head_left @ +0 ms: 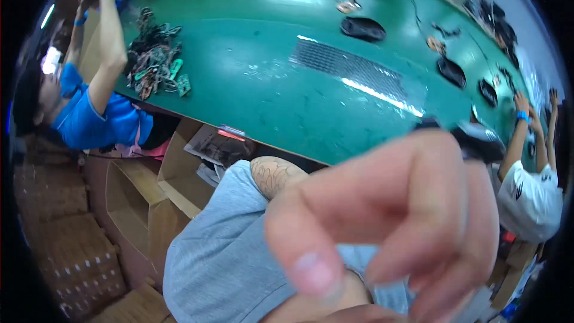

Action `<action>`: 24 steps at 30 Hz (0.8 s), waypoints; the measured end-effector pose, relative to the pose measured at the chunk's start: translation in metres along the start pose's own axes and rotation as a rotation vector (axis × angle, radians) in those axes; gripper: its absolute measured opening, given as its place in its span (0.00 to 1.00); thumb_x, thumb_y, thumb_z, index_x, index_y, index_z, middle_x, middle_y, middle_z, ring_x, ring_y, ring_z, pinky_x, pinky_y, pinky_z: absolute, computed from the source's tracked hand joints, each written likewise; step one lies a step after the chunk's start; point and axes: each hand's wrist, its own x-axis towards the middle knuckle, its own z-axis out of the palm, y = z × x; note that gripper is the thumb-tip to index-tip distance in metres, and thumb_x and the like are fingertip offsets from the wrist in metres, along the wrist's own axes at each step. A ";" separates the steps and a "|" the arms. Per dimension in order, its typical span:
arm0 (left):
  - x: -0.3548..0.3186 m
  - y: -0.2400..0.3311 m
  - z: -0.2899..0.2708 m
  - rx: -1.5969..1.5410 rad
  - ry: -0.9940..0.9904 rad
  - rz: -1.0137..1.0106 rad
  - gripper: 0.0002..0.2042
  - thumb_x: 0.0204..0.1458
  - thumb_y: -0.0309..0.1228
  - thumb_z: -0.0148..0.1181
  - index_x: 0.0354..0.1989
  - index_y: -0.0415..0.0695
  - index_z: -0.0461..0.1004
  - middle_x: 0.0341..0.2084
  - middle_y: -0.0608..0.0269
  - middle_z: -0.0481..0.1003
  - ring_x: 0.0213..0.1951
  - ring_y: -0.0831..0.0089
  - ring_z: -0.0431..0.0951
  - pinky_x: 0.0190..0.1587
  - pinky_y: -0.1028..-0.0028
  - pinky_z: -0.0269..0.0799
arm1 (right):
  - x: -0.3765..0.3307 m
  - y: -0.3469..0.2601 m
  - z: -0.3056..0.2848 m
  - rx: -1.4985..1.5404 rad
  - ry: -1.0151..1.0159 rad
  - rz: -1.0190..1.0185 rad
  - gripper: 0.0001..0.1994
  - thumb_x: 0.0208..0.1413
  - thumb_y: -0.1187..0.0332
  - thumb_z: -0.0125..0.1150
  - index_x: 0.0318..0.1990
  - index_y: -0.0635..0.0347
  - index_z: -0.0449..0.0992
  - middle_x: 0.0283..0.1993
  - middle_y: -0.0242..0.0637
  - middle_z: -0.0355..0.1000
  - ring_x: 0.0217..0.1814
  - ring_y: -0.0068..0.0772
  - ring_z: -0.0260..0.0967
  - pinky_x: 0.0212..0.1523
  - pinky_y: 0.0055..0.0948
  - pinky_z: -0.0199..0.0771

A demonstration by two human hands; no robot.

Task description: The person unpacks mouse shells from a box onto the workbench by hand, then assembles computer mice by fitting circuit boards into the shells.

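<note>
My right hand point(412, 203) is raised very close in front, large and blurred. Its fingers curl downward, and the thumb tip stands apart from the fingertips with nothing visible between them. Partly hidden behind the hand, a dark glossy computer mouse point(478, 140) lies at the table's near right. My left hand is not recognisable in view; a blurred bit of skin shows at the lower edge. Below are my grey clothing point(227, 251) and a tattooed patch of skin point(275, 173).
On the green table point(239, 101) lie a clear ridged plastic sheet point(347, 69), black mouse shells point(363, 29), cables with small boards point(348, 6) and a cable heap point(156, 57). Open cardboard boxes point(137, 203) stand at left. Co-workers in blue point(101, 119) and white point(529, 203) flank the table.
</note>
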 end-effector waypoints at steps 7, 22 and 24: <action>-0.028 0.076 0.024 0.192 -0.016 0.139 0.07 0.59 0.33 0.58 0.40 0.43 0.74 0.40 0.53 0.78 0.38 0.62 0.78 0.44 0.68 0.75 | 0.050 0.162 0.307 -0.457 -0.466 0.627 0.28 0.48 0.66 0.73 0.55 0.68 0.71 0.48 0.47 0.76 0.48 0.38 0.74 0.53 0.33 0.74; -0.120 0.157 0.056 0.151 0.079 -0.070 0.10 0.62 0.34 0.53 0.44 0.42 0.76 0.44 0.52 0.78 0.42 0.61 0.78 0.48 0.69 0.74 | 0.068 0.370 0.401 -1.013 -0.494 -0.054 0.44 0.49 0.55 0.73 0.68 0.71 0.58 0.63 0.58 0.65 0.72 0.56 0.56 0.71 0.48 0.61; -0.119 0.157 0.049 0.052 0.048 -0.182 0.11 0.63 0.34 0.53 0.45 0.42 0.76 0.44 0.51 0.78 0.42 0.61 0.78 0.49 0.69 0.74 | 0.060 0.319 0.363 -0.959 -0.515 -0.398 0.39 0.54 0.56 0.69 0.70 0.63 0.59 0.65 0.50 0.66 0.75 0.48 0.54 0.73 0.46 0.57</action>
